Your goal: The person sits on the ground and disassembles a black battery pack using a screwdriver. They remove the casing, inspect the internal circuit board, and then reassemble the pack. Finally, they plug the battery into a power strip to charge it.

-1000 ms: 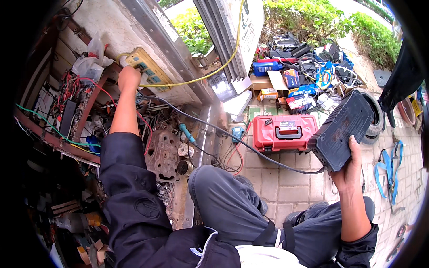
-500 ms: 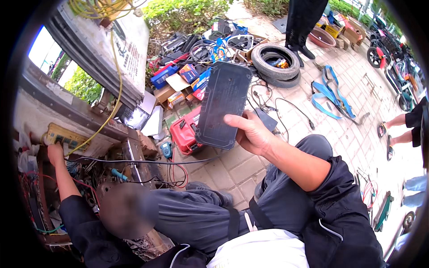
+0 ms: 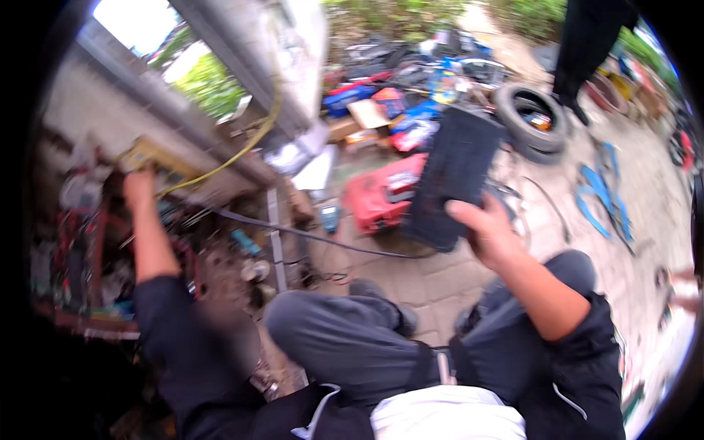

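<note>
The person sits with knees bent over brick paving point(image 3: 418, 282); the view is blurred by motion, and fine detail is lost. The right hand point(image 3: 490, 231) pinches a flat black box point(image 3: 458, 172) near its lower right edge, thumb laid across the broad face that shows and the other fingers mostly hidden by the box. The black box is held aloft and tilted, in front of the person, overlapping the right part of a red toolbox point(image 3: 378, 198) in the view. A black cable point(image 3: 315, 240) runs from near the left forearm across to the lower end of the black box; the join is not clear. The left hand point(image 3: 139, 188) is extended to a yellow power strip point(image 3: 160, 159) at the foot of the wall; its fingers are indistinct, and whether they grip anything cannot be told. A yellow cable point(image 3: 253, 149) slants up from beside the power strip. A blue meter point(image 3: 330, 218) stands just left of the red toolbox. Beyond lies a heap of boxes, cords and dark devices point(image 3: 411, 70). To the right are two stacked tyres point(image 3: 513, 121) and a blue strap point(image 3: 603, 194) on the paving. A dark-clothed leg point(image 3: 590, 51) of another person shows behind the tyres.
</note>
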Motion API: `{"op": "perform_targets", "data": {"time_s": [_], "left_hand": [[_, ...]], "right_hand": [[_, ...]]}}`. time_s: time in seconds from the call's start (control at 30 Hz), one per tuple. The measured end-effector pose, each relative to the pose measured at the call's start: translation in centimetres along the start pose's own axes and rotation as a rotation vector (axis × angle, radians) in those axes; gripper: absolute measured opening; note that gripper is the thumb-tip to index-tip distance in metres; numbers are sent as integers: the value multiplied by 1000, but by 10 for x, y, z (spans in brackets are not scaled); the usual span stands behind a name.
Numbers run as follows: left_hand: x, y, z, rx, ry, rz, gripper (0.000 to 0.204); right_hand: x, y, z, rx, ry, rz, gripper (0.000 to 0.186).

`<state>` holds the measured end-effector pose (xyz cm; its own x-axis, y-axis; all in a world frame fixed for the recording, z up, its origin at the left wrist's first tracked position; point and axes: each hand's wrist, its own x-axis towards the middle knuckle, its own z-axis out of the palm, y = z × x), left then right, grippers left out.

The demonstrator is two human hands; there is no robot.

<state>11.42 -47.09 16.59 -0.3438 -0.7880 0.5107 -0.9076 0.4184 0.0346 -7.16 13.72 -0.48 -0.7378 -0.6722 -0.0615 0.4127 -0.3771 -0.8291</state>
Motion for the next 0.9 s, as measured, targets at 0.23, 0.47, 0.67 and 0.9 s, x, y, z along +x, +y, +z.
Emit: {"op": "perform_targets", "data": {"time_s": [0.23, 0.47, 0.67, 0.9], "left_hand": [[-305, 263, -89, -1077, -570, 600, 63], [-357, 301, -43, -1601, -1355, 444, 77], [-354, 294, -1, -2155, -1712, 146, 86], [-337, 277, 18, -2132, -1943, 51, 96]], "right_hand": [[19, -10, -21, -249, 290, -269, 55], [20, -9, 0, -621, 168, -607, 57], [30, -18, -28, -235, 382, -449, 48], [34, -11, -29, 133, 142, -115, 49]]}}
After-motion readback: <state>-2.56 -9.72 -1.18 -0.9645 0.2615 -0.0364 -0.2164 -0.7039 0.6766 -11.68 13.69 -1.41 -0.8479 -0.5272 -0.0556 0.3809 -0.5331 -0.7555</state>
